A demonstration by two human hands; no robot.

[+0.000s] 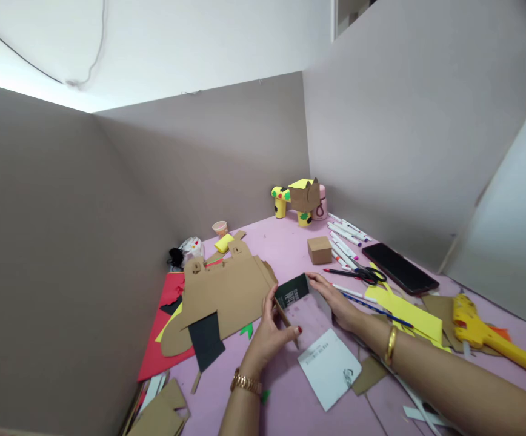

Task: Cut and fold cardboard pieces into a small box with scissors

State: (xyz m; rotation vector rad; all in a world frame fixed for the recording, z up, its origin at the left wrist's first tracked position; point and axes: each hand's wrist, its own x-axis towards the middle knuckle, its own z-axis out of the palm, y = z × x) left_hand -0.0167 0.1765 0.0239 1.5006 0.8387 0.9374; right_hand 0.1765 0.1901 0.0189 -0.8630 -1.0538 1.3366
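left hand point(269, 330) pinching near edge of dark printed carton piece point(292, 295), right hand point(336, 303) gripping its far edge, piece held upright mid pink bench point(285, 245), just beside brown cardboard cutout point(226, 290), white card point(329, 366) between wrists, scissors point(363, 275) beyond right hand

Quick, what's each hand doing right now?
Left hand: closed on the near edge of the dark printed carton.
Right hand: holding the same carton's far side.

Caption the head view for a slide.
Left hand and right hand hold a dark card on the pink table beside a cardboard cutout.
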